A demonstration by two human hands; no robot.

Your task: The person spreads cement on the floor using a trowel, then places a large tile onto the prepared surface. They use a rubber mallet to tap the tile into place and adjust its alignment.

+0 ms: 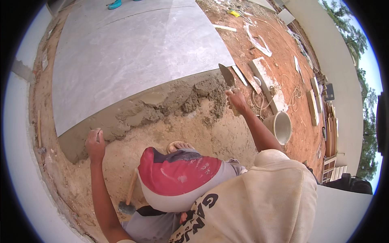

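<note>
My right hand [236, 101] is wrapped round the handle of a pointing trowel [227, 75]. The trowel's blade points away from me, by the right corner of a large grey slab floor [133, 56]. Along the slab's near edge runs a strip of wet grey mortar [142, 106], lumpy and piled higher at its right end. Over the left end of this strip is my left hand [95, 142], its fingers curled together; whether something small is between them I cannot make out. A mallet with a black head [127, 207] and wooden handle lies on the sand beside my knee.
A pale bucket [282, 127] stands on red soil at the right, near a mortar-stained block [269, 83] and thin offcuts. Farther right are boards [330, 129] along a wall. A long-handled tool [39, 133] lies by the left wall. Blue footwear [114, 4] shows at the far edge.
</note>
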